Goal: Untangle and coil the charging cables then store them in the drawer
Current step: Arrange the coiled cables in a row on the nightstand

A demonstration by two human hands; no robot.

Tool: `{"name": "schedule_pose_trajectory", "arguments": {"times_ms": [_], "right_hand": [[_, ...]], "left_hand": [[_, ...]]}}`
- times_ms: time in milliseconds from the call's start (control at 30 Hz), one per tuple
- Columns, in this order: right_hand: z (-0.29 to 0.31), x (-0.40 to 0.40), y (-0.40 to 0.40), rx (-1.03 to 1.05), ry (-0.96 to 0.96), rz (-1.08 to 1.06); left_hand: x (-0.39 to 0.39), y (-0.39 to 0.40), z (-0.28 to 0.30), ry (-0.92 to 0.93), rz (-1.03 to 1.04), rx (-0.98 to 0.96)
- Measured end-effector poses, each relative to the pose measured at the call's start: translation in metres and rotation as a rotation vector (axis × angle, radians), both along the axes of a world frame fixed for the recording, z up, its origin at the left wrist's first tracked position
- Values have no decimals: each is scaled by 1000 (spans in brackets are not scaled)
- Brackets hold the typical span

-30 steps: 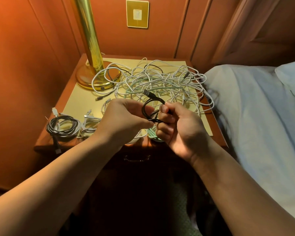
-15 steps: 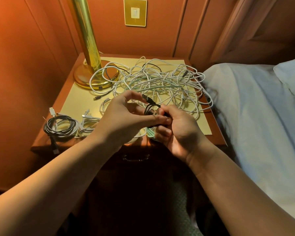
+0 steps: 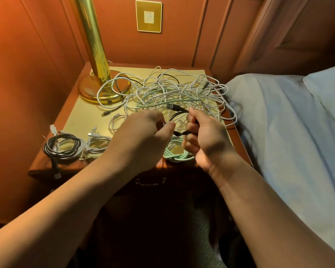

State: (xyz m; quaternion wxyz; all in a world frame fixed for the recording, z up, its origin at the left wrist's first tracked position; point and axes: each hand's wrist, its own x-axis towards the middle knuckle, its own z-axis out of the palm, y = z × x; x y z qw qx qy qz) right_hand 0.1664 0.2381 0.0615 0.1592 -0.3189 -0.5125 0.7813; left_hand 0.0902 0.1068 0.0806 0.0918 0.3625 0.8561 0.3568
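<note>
A short black cable [image 3: 179, 114] with a USB plug is held between both hands above the nightstand [image 3: 72, 120]. My right hand [image 3: 207, 138] grips its small coil. My left hand [image 3: 143, 136] pinches a strand of it with thumb and fingertips. Behind them a big tangle of white and pale green cables [image 3: 174, 91] covers the nightstand top. A coiled black cable [image 3: 63, 147] and a coiled white cable [image 3: 97, 145] lie at the front left. A coiled green cable [image 3: 177, 153] sits under my right hand. The drawer handle [image 3: 150, 181] shows below, drawer closed.
A brass lamp [image 3: 97, 70] stands at the back left of the nightstand, with cable loops over its base. A bed with pale sheets [image 3: 288, 132] borders the right side. Wood panelling with a brass wall switch [image 3: 149, 16] lies behind.
My hands drew together over the black cable, then eased apart again. The cable's loop has been pulled smaller, and its plug now points left above my hands.
</note>
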Motion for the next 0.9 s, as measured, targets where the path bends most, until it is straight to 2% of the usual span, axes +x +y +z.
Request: {"name": "schedule_pose_trajectory", "arguments": {"times_ms": [100, 200, 300, 400, 467, 567, 633, 800, 900], "right_hand": [[1, -1, 8, -84, -21, -30], [5, -1, 16, -179, -47, -39], [9, 1, 27, -188, -38, -36], [7, 9, 39, -199, 15, -28], [2, 18, 47, -119, -1, -18], [-5, 39, 61, 94, -135, -12], [-10, 53, 70, 208, -183, -17], [-24, 78, 83, 480, -292, -1], [-30, 85, 92, 709, -417, 35]], "left_hand": [[8, 5, 4, -76, -115, -9], [18, 7, 4, -47, -186, 46], [21, 9, 4, 4, -277, 119], [20, 14, 2, -20, -317, 158], [18, 19, -3, -79, -309, 160], [13, 27, -12, -115, -264, 149], [12, 32, -17, -34, -259, 105], [23, 52, -31, 307, -234, -37], [27, 68, -38, 395, -244, -107]]}}
